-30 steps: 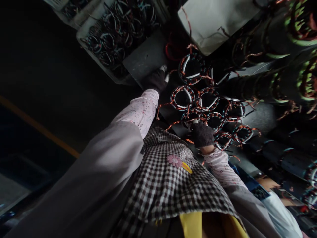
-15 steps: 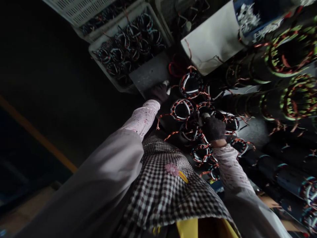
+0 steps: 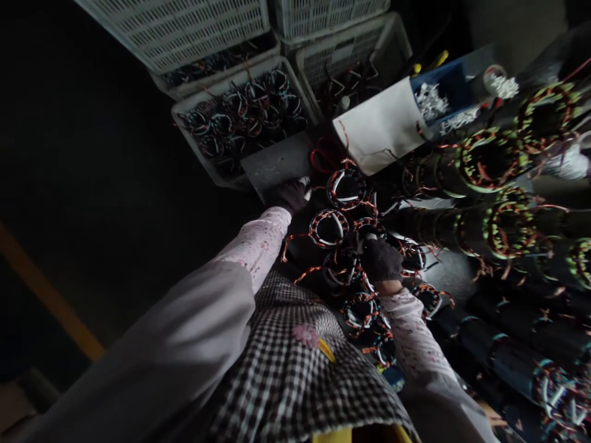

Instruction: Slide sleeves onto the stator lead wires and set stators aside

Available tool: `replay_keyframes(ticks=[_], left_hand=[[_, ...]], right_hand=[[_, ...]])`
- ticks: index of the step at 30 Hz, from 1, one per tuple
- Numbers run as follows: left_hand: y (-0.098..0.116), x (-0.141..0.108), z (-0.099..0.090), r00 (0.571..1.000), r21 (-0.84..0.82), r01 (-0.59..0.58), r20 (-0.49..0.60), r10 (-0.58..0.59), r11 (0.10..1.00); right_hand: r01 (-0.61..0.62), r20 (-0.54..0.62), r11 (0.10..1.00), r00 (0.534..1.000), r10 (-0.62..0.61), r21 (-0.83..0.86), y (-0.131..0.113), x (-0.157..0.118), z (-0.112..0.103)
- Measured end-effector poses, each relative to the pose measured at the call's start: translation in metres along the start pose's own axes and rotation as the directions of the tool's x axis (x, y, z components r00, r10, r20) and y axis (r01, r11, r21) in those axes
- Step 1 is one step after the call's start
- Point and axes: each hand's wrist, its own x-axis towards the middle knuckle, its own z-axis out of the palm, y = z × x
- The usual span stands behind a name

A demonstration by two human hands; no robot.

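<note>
My left hand (image 3: pixel 290 195), in a dark glove with bare fingertips, rests at the near edge of a grey metal plate (image 3: pixel 277 165). Its thumb and finger tips show slightly apart, with nothing visible between them. My right hand (image 3: pixel 382 258), gloved the same way, is closed at the rim of a wound motor stator (image 3: pixel 369 226), which it partly covers. Around it stand several more stators with orange, black and white leads, among them one (image 3: pixel 329 229) to its left and another (image 3: pixel 346 187) farther back. Red-handled scissors (image 3: pixel 325 155) lie beyond my left hand.
A white crate (image 3: pixel 194 144) filled with wired stators stands at the back left, beside stacked crates (image 3: pixel 184 34). A white sheet (image 3: pixel 378 126) leans by a blue bin (image 3: pixel 455 92) of white pieces. Rows of stacked stators (image 3: pixel 489 163) lie on the right.
The view has shifted, so the scene sits lower and slightly left, with more of the crates and blue bin showing. Both hands stay at about the same places among the stators.
</note>
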Motion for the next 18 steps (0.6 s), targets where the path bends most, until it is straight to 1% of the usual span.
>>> replay_keyframes(ticks=[3, 5, 6, 8, 10, 11, 13, 15, 18], left_hand=[[-0.002, 0.002, 0.003, 1.0, -0.019, -0.001, -0.025, 0.001, 1.0], [-0.004, 0.005, 0.007, 0.999, -0.026, -0.004, -0.037, 0.003, 1.0], [-0.005, 0.007, 0.009, 0.999, -0.027, -0.005, -0.044, 0.004, 1.0], [-0.008, 0.011, 0.014, 0.998, -0.03, -0.005, -0.065, 0.003, 1.0], [-0.01, 0.014, 0.018, 0.996, -0.037, -0.006, -0.087, 0.003, 0.999], [-0.011, 0.015, 0.02, 0.996, -0.041, -0.009, -0.094, 0.005, 0.999], [-0.012, 0.017, 0.022, 0.996, -0.04, -0.015, -0.086, 0.011, 0.999], [-0.013, 0.017, 0.023, 0.998, -0.033, -0.014, -0.062, 0.012, 0.999], [-0.013, 0.018, 0.025, 0.998, -0.022, -0.005, -0.068, 0.004, 1.0]], right_hand=[[0.032, 0.052, 0.999, 0.998, -0.034, 0.031, -0.002, -0.001, -0.014], [0.05, 0.042, 0.998, 0.998, -0.052, 0.037, -0.001, -0.004, -0.028], [0.04, 0.005, 0.999, 0.999, -0.04, 0.033, 0.001, -0.005, -0.035], [0.007, -0.128, 1.0, 0.992, -0.004, 0.028, 0.006, -0.002, -0.048], [-0.017, -0.24, 0.999, 0.97, 0.024, 0.031, 0.012, 0.01, -0.058], [-0.012, -0.257, 0.999, 0.966, 0.02, 0.032, 0.015, 0.019, -0.061], [-0.006, -0.211, 1.0, 0.977, 0.011, 0.023, 0.02, 0.041, -0.063], [-0.006, -0.154, 1.0, 0.988, 0.008, 0.012, 0.024, 0.062, -0.061], [-0.001, -0.157, 1.0, 0.988, 0.002, 0.006, 0.028, 0.083, -0.053]])
